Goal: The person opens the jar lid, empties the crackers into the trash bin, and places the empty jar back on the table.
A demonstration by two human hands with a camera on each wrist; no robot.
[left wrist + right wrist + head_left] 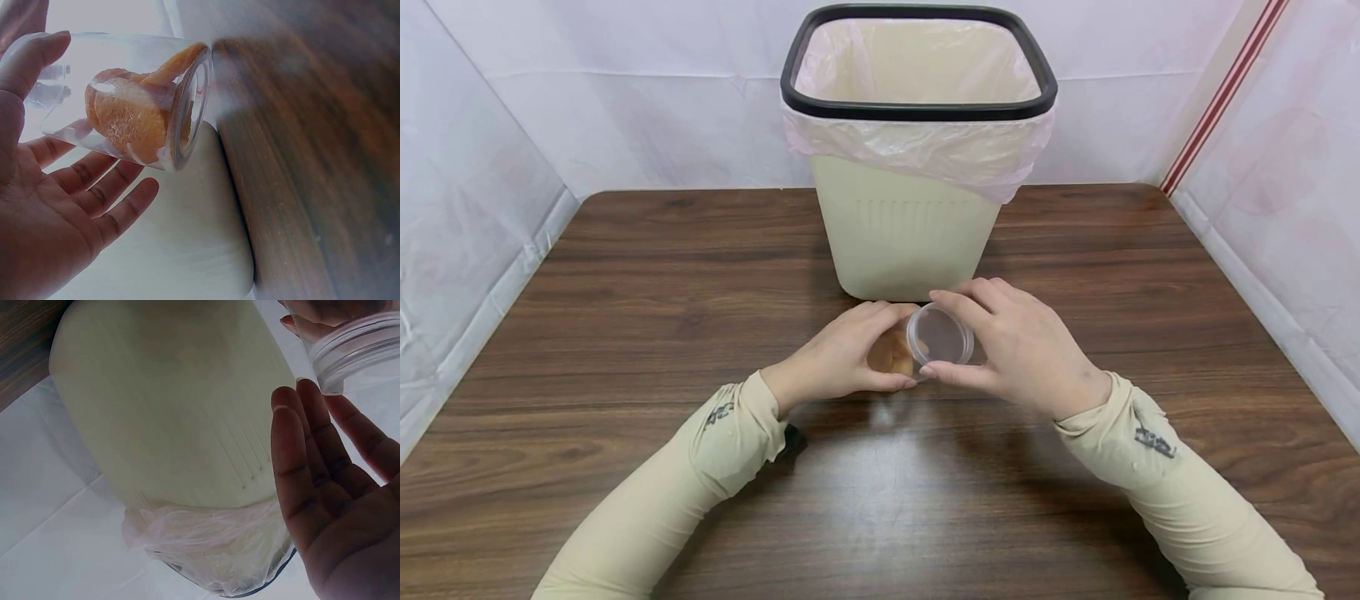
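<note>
A clear jar with orange peel inside is in my left hand, thumb on the near side and fingers around the far side. In the left wrist view its base is close to the tabletop. At the jar's mouth, my right hand grips a clear round lid between thumb and index finger; in the head view the lid overlaps the jar's right side. The other right fingers extend beside it, near the bin.
A cream trash bin with a black rim and a pink liner bag stands just behind my hands on the dark wood table. White sheeting surrounds the table at the back and sides.
</note>
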